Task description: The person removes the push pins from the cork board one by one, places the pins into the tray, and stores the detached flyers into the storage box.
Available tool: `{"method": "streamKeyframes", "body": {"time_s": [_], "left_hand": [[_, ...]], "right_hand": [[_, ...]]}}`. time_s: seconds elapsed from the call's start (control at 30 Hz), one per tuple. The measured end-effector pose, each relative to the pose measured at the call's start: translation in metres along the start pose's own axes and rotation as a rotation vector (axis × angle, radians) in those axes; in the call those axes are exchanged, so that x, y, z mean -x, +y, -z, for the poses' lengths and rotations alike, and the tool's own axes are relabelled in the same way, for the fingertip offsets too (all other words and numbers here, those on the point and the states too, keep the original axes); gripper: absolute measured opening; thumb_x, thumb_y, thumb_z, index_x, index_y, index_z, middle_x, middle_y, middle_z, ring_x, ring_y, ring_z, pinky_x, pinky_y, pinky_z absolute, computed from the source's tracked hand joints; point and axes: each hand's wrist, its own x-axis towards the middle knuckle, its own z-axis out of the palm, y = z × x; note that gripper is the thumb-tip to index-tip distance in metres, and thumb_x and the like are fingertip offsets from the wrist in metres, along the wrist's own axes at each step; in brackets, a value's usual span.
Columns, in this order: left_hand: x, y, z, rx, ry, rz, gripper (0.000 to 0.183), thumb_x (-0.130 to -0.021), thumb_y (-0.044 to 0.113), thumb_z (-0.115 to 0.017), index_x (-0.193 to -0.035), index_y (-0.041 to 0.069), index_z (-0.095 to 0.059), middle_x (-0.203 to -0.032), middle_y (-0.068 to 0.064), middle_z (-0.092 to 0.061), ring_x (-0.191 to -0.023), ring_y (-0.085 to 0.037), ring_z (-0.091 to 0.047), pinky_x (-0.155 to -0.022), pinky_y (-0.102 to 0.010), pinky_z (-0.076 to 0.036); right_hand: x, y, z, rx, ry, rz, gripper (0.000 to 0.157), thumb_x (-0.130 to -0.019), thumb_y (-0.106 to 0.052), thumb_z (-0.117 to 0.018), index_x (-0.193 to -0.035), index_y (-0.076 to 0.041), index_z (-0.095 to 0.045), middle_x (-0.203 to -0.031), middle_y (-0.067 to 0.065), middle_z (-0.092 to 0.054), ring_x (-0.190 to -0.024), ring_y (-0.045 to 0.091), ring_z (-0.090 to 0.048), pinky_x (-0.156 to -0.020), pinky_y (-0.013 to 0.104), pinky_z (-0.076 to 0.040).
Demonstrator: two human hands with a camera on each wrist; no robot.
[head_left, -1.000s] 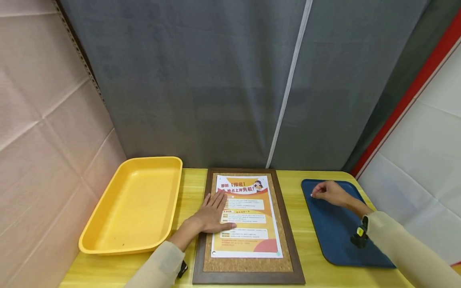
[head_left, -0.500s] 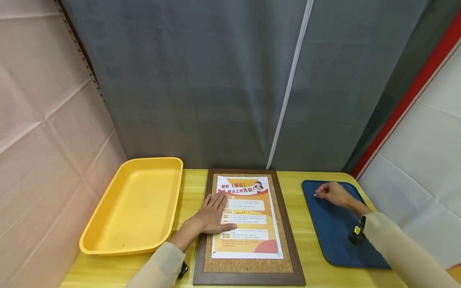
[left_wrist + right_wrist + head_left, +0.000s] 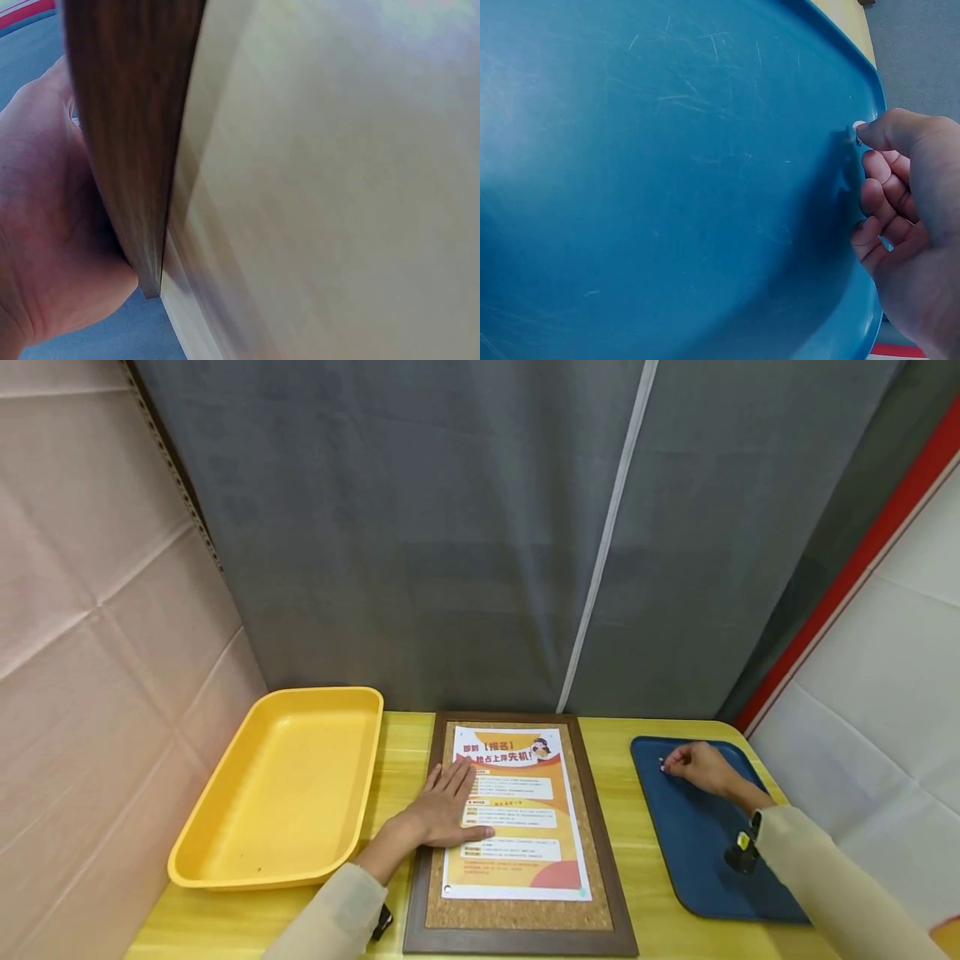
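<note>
My left hand point(image 3: 447, 806) lies flat with its fingers straight, pressing on the left side of a printed poster point(image 3: 517, 852). The poster lies on a corkboard point(image 3: 517, 917) in a dark brown wooden frame; a shiny round pin point(image 3: 447, 889) and a teal pin point(image 3: 582, 892) show at its lower corners. In the left wrist view the palm rests over the frame's edge point(image 3: 135, 150). Over the far part of a blue tray point(image 3: 697, 860), my right hand point(image 3: 703, 767) pinches a tiny pale push pin point(image 3: 857, 135) between thumb and index finger. The fingers partly hide it.
A yellow tray point(image 3: 300, 777) with raised sides stands left of the corkboard. All stand on a yellow wood-grain table point(image 3: 630, 860). A grey curtain point(image 3: 450, 527) closes off the back, with pale walls on both sides.
My right hand has shifted slightly right and toward me over the blue tray, and the small push pin at its fingertips shows more. My left hand stays on the poster.
</note>
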Motion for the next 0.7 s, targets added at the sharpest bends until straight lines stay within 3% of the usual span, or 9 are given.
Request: {"method": "streamKeyframes", "body": {"time_s": [0.17, 0.47, 0.7], "left_hand": [[-0.004, -0.004, -0.006, -0.004, 0.003, 0.003, 0.118, -0.095, 0.086, -0.04, -0.17, 0.003, -0.005, -0.178, -0.015, 0.001, -0.165, -0.03, 0.001, -0.131, -0.056, 0.003], [0.0, 0.002, 0.004, -0.024, -0.004, 0.009, 0.112, -0.098, 0.079, -0.047, -0.169, 0.0, -0.011, -0.178, -0.018, -0.006, -0.165, -0.033, -0.007, -0.131, -0.058, -0.006], [0.002, 0.004, 0.005, -0.03, -0.008, 0.015, 0.112, -0.098, 0.08, -0.045, -0.169, 0.001, -0.011, -0.178, -0.018, -0.007, -0.165, -0.034, -0.007, -0.131, -0.058, -0.006]], "right_hand": [[-0.001, 0.003, -0.001, 0.011, -0.009, 0.0, 0.011, -0.1, -0.01, -0.071, -0.093, -0.002, -0.075, -0.087, 0.003, -0.07, -0.079, 0.018, -0.059, -0.07, 0.027, -0.047], [-0.001, 0.002, 0.0, -0.001, 0.005, -0.016, 0.012, -0.1, -0.01, -0.072, -0.092, -0.002, -0.075, -0.086, 0.005, -0.07, -0.077, 0.018, -0.058, -0.07, 0.027, -0.047], [0.0, 0.001, -0.002, 0.0, 0.011, -0.008, 0.012, -0.099, -0.01, -0.072, -0.093, -0.001, -0.075, -0.087, 0.005, -0.071, -0.078, 0.017, -0.059, -0.069, 0.027, -0.047]]}}
